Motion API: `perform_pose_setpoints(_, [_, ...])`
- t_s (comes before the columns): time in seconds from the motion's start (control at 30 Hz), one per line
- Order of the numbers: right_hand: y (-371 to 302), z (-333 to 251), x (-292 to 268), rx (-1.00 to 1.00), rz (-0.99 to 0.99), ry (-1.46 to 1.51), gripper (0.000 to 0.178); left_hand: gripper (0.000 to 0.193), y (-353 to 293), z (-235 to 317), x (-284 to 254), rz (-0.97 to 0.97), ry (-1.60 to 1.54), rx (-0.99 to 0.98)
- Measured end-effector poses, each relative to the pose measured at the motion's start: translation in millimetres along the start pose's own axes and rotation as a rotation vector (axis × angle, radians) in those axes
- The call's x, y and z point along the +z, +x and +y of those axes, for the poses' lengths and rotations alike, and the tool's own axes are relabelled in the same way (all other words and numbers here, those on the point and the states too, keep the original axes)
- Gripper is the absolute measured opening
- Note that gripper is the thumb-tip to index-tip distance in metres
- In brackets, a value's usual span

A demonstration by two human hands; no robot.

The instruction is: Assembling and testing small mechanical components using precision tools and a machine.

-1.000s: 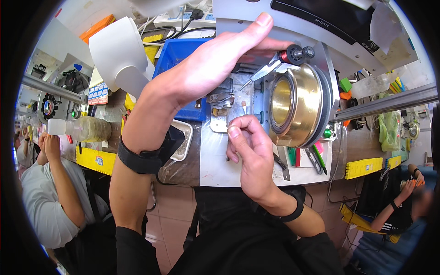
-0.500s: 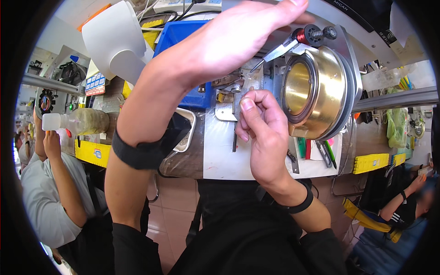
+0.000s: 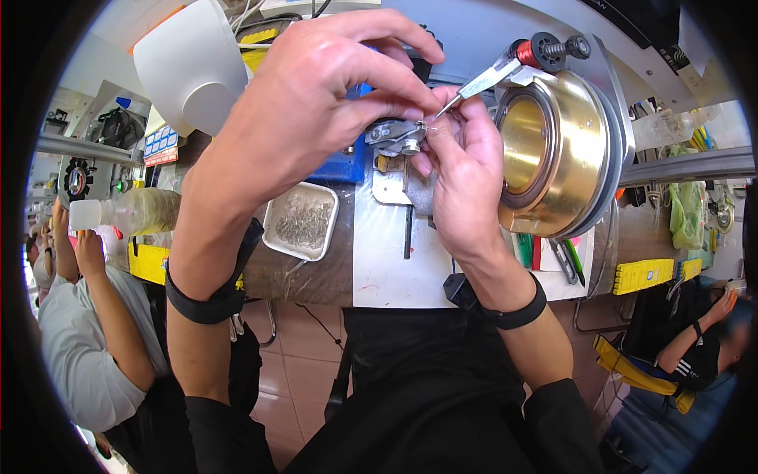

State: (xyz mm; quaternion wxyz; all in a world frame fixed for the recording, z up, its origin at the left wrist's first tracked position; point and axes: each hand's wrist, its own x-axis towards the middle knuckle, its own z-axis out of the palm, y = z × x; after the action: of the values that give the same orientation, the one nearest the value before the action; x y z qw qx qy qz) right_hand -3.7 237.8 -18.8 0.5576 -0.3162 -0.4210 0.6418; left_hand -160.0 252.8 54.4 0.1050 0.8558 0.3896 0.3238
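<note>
My left hand (image 3: 335, 75) reaches over the bench from the left, thumb and index finger pinched together at the tip of a small metal clamp fixture (image 3: 392, 138). Close beside it, my right hand (image 3: 467, 170) has its thumb and fingers closed at the same spot. Something very fine may lie between the fingertips; it is too small to make out. The pointed metal nozzle (image 3: 483, 81) of a wire feeder comes down from the upper right, its tip right by my fingertips. A spool of red wire (image 3: 530, 54) sits behind the nozzle.
A large brass drum (image 3: 580, 158) stands right of my right hand. Left of the fixture are a blue bin (image 3: 335, 170) and a white tray (image 3: 335, 217) of small metal pieces. Pens and a cutter (image 3: 564, 261) lie near the front edge. Co-workers sit at both sides.
My left hand has come down and left from beside the wire spool to the fixture tip. My right hand has moved up to meet it. The white tray now shows more fully.
</note>
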Motion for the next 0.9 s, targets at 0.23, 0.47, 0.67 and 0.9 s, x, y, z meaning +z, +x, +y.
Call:
perform_pose_setpoints(0.23, [1,3,-1,-0.032,-0.013,-0.01,0.005,0.019,1,-8,5,0.02,-0.055,0.088])
perform_pose_setpoints(0.47, [-5,0,0,0.027,0.011,0.065,0.008,0.012,-3,10,8,0.068,0.0,-0.038])
perform_pose_setpoints(0.67, [-58,-25,-2,0.286,0.092,-0.107,0.027,0.025,-19,30,24,0.348,0.211,0.118])
perform_pose_setpoints(0.9, [-105,-55,-45,0.206,-0.296,-0.858,0.016,0.025,-48,28,69,0.507,0.386,0.112])
